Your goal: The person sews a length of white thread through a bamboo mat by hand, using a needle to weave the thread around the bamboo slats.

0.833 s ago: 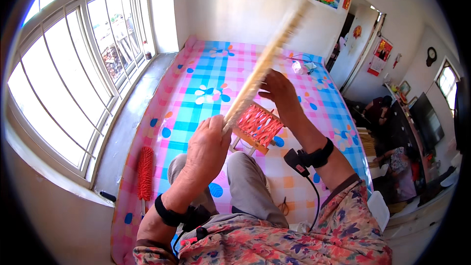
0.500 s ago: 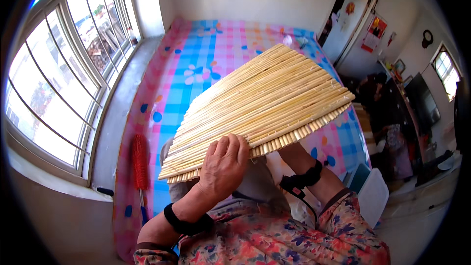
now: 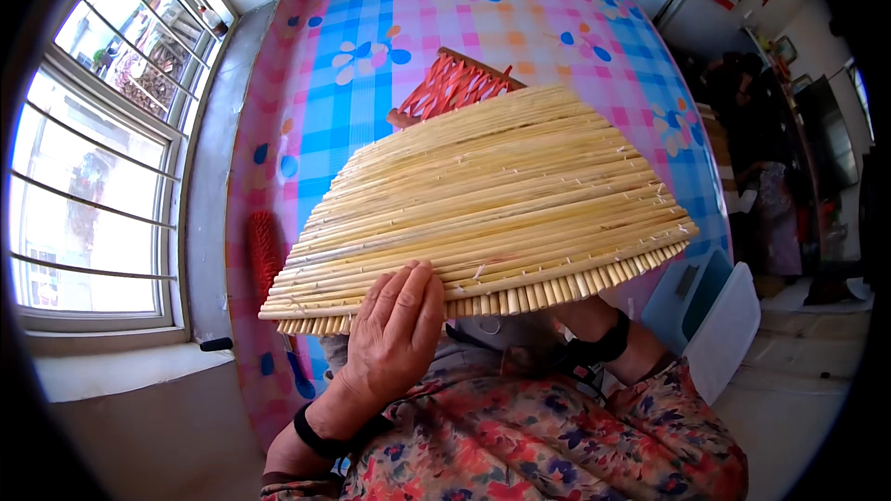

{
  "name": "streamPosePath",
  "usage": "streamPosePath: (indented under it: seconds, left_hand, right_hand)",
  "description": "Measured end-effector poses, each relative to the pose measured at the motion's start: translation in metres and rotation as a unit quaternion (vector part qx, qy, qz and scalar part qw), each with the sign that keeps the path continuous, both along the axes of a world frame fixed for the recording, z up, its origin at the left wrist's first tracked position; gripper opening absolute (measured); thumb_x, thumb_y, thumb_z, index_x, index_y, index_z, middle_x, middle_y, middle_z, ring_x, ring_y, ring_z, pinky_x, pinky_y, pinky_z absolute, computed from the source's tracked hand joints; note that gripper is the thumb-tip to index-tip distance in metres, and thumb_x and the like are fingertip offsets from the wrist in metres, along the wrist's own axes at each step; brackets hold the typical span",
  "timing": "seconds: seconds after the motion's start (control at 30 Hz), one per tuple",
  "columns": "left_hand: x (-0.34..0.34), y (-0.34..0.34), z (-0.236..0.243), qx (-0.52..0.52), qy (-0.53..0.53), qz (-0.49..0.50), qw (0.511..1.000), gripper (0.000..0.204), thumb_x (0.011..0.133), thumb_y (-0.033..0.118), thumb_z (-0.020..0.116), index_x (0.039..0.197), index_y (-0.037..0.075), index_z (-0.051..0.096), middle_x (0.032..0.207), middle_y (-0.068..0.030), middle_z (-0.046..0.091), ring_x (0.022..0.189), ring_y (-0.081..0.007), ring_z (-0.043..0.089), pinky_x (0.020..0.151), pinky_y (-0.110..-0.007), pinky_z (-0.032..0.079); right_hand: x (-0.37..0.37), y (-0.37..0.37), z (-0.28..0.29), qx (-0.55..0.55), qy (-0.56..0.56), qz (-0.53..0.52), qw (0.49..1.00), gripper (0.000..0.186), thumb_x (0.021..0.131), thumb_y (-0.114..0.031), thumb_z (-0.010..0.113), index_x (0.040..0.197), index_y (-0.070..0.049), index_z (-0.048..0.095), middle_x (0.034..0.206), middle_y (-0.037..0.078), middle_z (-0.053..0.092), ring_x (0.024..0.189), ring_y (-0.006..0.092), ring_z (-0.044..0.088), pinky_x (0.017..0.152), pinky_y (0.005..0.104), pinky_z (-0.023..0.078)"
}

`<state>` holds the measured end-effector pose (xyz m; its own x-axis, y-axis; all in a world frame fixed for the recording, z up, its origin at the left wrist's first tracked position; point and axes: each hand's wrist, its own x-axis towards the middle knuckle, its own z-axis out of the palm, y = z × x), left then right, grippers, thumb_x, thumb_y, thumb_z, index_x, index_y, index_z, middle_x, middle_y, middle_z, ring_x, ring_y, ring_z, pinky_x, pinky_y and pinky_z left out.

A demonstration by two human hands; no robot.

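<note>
A pale yellow mat of thin stalks (image 3: 487, 199), stitched with white thread, spans the space above my lap. A second layer of short crosswise stalks shows along its near edge. My left hand (image 3: 397, 329) grips that edge, fingers lying together over the top. My right forearm passes under the mat at the right, where the hand itself is hidden. Just beyond the mat, a small stool with red woven strapping (image 3: 455, 83) is partly covered by it on the checked, flowered bed cover (image 3: 362, 0).
A red duster (image 3: 264, 250) lies along the left side beside the sill (image 3: 237, 65) and barred window. At the right are a blue bin (image 3: 682, 292) with a white lid (image 3: 722, 329), a shelf with a TV (image 3: 831, 134), and a person in dark clothing (image 3: 729, 83).
The mat has swung from edge-on to broad face up. My right hand has gone out of sight beneath it. The view has tipped, showing the red stool again above the mat.
</note>
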<state>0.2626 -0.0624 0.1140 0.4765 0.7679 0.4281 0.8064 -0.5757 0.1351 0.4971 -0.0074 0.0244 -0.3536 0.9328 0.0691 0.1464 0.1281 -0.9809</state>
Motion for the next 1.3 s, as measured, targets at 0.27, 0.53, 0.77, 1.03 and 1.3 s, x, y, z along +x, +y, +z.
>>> streamPosePath:
  seconds: [0.27, 0.53, 0.77, 1.03, 1.3]
  left_hand:
    - [0.011, 0.006, 0.002, 0.007, 0.039, -0.008, 0.999, 0.022, 0.078, 0.003, 0.056, 0.098, -0.005, 0.061, 0.107, -0.0185, 0.058, 0.099, -0.0292, 0.059, 0.084, -0.04, 0.048]
    - [0.023, 0.01, 0.005, 0.001, 0.043, -0.013, 0.999, 0.025, 0.077, 0.003, 0.057, 0.1, -0.005, 0.06, 0.108, -0.0176, 0.058, 0.099, -0.0285, 0.059, 0.083, -0.04, 0.048]
    - [0.029, 0.011, 0.008, -0.001, 0.05, -0.007, 0.999, 0.028, 0.075, 0.004, 0.057, 0.101, -0.005, 0.06, 0.108, -0.0171, 0.058, 0.098, -0.0287, 0.059, 0.081, -0.041, 0.047]
    - [0.029, 0.011, 0.007, -0.005, 0.048, -0.011, 0.999, 0.03, 0.074, 0.005, 0.056, 0.103, -0.006, 0.059, 0.11, -0.0181, 0.057, 0.099, -0.0291, 0.057, 0.082, -0.041, 0.045]
    - [0.029, 0.011, 0.003, -0.007, 0.046, -0.008, 0.999, 0.033, 0.074, 0.006, 0.055, 0.105, -0.005, 0.057, 0.112, -0.018, 0.055, 0.101, -0.0288, 0.056, 0.084, -0.042, 0.044]
  right_hand:
    - [0.014, -0.047, -0.036, 0.121, -0.245, -0.022, 0.962, 0.039, 0.091, -0.02, 0.055, 0.126, -0.006, 0.048, 0.123, 0.015, 0.051, 0.115, 0.028, 0.048, 0.094, 0.0415, 0.041]
    - [-0.013, -0.054, 0.011, -0.045, 0.019, -0.034, 0.998, 0.031, 0.086, -0.019, 0.063, 0.113, -0.006, 0.059, 0.109, 0.013, 0.061, 0.102, 0.0324, 0.056, 0.087, 0.0419, 0.044]
    - [-0.014, -0.054, -0.009, 0.072, -0.075, -0.013, 0.994, 0.031, 0.085, -0.008, 0.062, 0.114, -0.002, 0.055, 0.109, 0.009, 0.059, 0.101, 0.0212, 0.056, 0.083, 0.0338, 0.046]
    - [-0.022, -0.052, -0.009, 0.121, -0.098, -0.065, 0.986, 0.02, 0.083, -0.009, 0.064, 0.102, -0.003, 0.061, 0.093, 0.006, 0.063, 0.083, 0.0189, 0.06, 0.07, 0.0312, 0.05]
    - [-0.019, -0.051, -0.018, 0.018, 0.021, -0.026, 0.999, 0.008, 0.09, -0.006, 0.056, 0.094, 0.001, 0.058, 0.074, 0.005, 0.058, 0.065, 0.0127, 0.057, 0.057, 0.0258, 0.047]
